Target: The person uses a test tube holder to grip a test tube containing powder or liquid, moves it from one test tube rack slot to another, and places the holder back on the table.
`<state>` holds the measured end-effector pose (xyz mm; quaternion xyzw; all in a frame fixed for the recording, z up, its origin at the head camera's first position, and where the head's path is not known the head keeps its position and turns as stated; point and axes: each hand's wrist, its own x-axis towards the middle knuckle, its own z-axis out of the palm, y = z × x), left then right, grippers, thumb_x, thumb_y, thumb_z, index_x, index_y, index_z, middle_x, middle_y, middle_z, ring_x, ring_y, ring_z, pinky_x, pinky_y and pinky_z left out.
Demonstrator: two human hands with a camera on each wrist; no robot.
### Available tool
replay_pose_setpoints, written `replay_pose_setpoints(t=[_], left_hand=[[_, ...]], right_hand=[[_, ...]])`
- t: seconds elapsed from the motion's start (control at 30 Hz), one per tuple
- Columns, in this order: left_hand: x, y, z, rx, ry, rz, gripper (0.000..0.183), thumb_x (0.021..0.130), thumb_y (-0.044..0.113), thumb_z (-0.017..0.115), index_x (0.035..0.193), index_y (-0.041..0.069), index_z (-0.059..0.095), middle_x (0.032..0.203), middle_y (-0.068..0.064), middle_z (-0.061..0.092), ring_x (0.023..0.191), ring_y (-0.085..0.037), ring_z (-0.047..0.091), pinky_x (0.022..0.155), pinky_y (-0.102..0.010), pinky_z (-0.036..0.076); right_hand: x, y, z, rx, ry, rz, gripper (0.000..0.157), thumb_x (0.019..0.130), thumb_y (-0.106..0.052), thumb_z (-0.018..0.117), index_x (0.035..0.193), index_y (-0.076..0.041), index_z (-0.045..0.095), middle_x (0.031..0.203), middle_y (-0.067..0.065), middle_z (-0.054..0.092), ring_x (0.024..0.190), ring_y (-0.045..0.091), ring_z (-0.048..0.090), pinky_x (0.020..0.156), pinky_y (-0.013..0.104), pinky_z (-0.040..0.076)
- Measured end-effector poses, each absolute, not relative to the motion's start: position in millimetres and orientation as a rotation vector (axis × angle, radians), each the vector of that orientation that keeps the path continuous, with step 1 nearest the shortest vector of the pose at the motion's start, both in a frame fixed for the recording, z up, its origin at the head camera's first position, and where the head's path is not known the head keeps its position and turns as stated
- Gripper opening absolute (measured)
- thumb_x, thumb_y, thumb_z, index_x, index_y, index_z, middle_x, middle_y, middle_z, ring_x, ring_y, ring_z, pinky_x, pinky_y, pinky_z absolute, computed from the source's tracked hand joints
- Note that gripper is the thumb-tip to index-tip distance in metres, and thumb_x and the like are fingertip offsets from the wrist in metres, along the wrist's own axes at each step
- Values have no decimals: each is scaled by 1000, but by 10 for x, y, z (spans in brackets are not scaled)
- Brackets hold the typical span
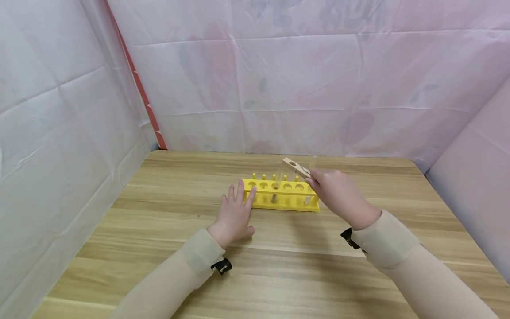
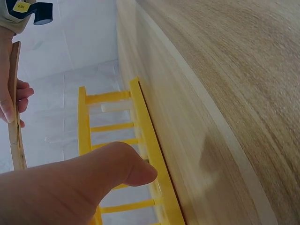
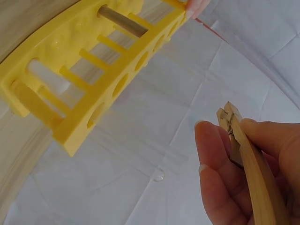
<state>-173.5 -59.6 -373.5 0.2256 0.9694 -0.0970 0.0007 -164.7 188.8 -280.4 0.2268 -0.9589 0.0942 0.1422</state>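
Note:
A yellow test tube rack (image 1: 287, 206) stands on the table. Two clear test tubes are in it: one with brown contents (image 1: 274, 198) in a middle hole, another with white contents (image 1: 307, 200) near the right end. My left hand (image 1: 233, 217) touches the rack's left end, fingers spread; its thumb (image 2: 126, 166) stretches across the front in the left wrist view. My right hand (image 1: 338, 192) grips a wooden test tube clamp (image 1: 295, 167) above the rack. The clamp's tip is beside the brown tube's upper part; whether it encloses the glass I cannot tell.
The wood-grain table (image 1: 167, 221) extends around the rack on all sides. Pale sheets hang behind (image 1: 295, 88) and at both sides, with a red strip (image 1: 137, 79) at the back left corner. Black wrist straps (image 1: 222, 266) show at both sleeves.

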Motion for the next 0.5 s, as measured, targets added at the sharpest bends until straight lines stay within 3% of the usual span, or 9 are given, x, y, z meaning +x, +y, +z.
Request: replay_pose_setpoints(t=[0.5], left_hand=[[-1775, -568, -3722, 707, 3034, -276, 104, 75, 58, 63, 151, 12, 9, 150, -29, 6, 131, -50, 24, 99, -56, 33]], right_hand=[[-1618, 2020, -2786, 650, -2721, 280, 25, 90, -12, 60, 72, -9, 44, 54, -1, 35, 46, 12, 31, 44, 28, 28]])
